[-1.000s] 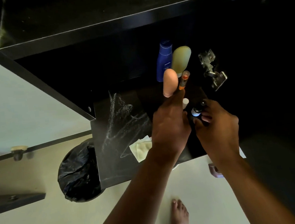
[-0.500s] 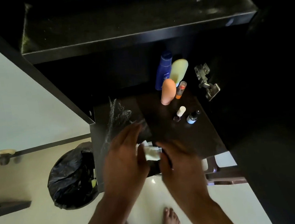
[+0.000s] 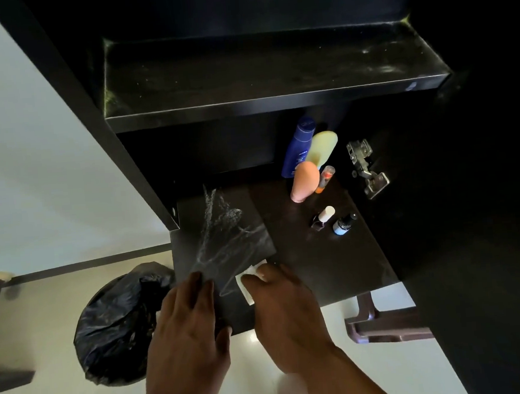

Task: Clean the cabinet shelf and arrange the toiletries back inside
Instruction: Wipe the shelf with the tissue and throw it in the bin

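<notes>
The lower cabinet shelf (image 3: 319,254) is dark, with a pale dusty smear (image 3: 224,230) on its left half. At its back right stand a blue bottle (image 3: 298,145), a pale yellow bottle (image 3: 323,148), a peach bottle (image 3: 304,181) and a small orange tube (image 3: 324,179). Closer to me are a white-capped small bottle (image 3: 324,218) and a black-capped one (image 3: 343,224). My right hand (image 3: 289,312) presses on a white cloth (image 3: 248,278) at the shelf's front. My left hand (image 3: 185,327) lies flat on the front edge beside it, fingers apart. The upper shelf (image 3: 258,69) is bare and dusty.
A bin lined with a black bag (image 3: 116,326) stands on the floor at lower left. A metal hinge (image 3: 365,168) is fixed to the right cabinet wall. A brown plastic stool (image 3: 384,324) sits under the shelf's right corner. The white door (image 3: 31,152) is at left.
Both hands have left the small bottles, which now stand free on the shelf, and drawn back to the front edge. My right hand has come down on the white cloth.
</notes>
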Demonstrator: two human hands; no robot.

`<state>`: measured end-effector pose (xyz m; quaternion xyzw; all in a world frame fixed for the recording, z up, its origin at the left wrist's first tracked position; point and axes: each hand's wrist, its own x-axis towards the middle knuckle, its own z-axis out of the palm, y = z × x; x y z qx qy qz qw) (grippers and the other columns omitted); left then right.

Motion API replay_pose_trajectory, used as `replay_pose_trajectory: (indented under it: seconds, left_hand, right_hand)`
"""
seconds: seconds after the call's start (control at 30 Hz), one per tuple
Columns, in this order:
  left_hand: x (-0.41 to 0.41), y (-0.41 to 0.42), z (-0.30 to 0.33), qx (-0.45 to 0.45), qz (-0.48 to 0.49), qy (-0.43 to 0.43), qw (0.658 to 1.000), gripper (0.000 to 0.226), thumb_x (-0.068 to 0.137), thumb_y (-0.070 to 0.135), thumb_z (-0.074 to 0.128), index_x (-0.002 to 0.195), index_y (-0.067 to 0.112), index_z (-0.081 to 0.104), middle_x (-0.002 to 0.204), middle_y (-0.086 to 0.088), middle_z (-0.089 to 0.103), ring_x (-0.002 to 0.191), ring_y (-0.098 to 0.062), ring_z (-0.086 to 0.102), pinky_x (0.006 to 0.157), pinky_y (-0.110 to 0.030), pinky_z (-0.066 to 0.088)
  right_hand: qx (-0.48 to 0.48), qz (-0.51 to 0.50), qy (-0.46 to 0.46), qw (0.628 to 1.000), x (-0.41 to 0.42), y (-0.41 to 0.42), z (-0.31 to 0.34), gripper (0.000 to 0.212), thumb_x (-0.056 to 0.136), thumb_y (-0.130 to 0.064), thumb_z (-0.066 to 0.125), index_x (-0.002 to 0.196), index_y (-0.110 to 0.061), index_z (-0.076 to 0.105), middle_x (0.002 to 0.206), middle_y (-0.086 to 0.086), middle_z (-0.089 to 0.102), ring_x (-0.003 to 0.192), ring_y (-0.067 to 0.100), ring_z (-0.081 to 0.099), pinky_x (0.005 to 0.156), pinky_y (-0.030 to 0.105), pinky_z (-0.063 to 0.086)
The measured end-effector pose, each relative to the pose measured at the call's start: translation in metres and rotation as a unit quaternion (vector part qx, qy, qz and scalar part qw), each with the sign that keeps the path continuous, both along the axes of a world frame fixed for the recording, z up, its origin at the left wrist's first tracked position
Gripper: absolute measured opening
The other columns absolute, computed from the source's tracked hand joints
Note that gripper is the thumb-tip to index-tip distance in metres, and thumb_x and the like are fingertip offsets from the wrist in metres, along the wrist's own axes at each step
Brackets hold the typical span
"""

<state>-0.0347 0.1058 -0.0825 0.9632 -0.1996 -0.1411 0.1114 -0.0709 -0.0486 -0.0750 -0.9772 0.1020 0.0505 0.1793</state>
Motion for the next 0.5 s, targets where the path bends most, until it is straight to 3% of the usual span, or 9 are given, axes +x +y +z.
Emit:
replay_pose_trajectory:
  seconds: [0.13, 0.23, 0.33, 0.5]
  left_hand:
    - [0.001, -0.002, 0.004, -0.038, -0.003, -0.023, 0.999, 0.077, 0.058, 0.024, 0.095, 0.127, 0.01, 0.063, 0.132, -0.009, 0.06, 0.118, -0.029, 0.055, 0.093, -0.041, 0.056]
    - [0.002, 0.0, 0.005, -0.055, 0.002, -0.03, 0.998, 0.076, 0.053, 0.02, 0.096, 0.122, 0.011, 0.064, 0.125, -0.006, 0.062, 0.114, -0.025, 0.051, 0.085, -0.036, 0.058]
    - [0.003, 0.003, 0.005, -0.046, 0.014, -0.009, 0.999, 0.073, 0.053, 0.026, 0.096, 0.119, 0.013, 0.066, 0.125, -0.005, 0.061, 0.111, -0.028, 0.059, 0.08, -0.035, 0.059]
    - [0.005, 0.001, 0.009, -0.043, 0.013, -0.009, 0.999, 0.074, 0.05, 0.029, 0.098, 0.114, 0.016, 0.065, 0.117, -0.003, 0.063, 0.099, -0.026, 0.062, 0.068, -0.031, 0.055]
  right_hand:
    - [-0.04, -0.005, 0.029, 0.999, 0.004, -0.001, -0.004, 0.046, 0.041, 0.002, 0.087, 0.081, -0.019, 0.079, 0.092, 0.002, 0.073, 0.086, 0.024, 0.07, 0.06, 0.033, 0.062]
    - [-0.05, -0.031, 0.027, 0.998, 0.026, -0.009, -0.006, 0.035, 0.057, 0.006, 0.078, 0.086, -0.013, 0.078, 0.092, 0.006, 0.069, 0.086, 0.028, 0.067, 0.066, 0.036, 0.061]
    - [-0.06, -0.047, -0.029, 0.997, 0.062, -0.013, -0.003, 0.029, 0.065, 0.009, 0.071, 0.087, -0.008, 0.078, 0.089, 0.01, 0.07, 0.086, 0.033, 0.067, 0.07, 0.039, 0.06]
    - [-0.038, 0.045, -0.067, 0.996, 0.091, 0.007, -0.01, 0.019, 0.078, -0.002, 0.067, 0.092, -0.008, 0.077, 0.092, 0.011, 0.072, 0.09, 0.032, 0.066, 0.074, 0.039, 0.059]
